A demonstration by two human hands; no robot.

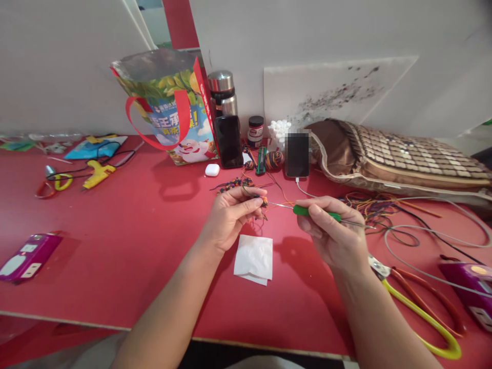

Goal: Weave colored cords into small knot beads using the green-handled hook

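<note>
Two hands (233,211) (338,230), one green-handled tool (301,210)

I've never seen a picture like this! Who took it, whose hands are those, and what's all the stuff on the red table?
There's no robot here, just a person wearing a camera on their head. It looks forward and down, so you see almost what they see.

The two bare hands are that person's own. The left hand pinches a small piece of colourful yarn work. The right hand holds a green-handled tool, and its thin metal shaft points toward the yarn.

On the red table, a folded white tissue lies just in front of the person. Large scissors with red and yellow handles are by the right arm. Farther back stand a bright shopping bag and a metal flask.
</note>
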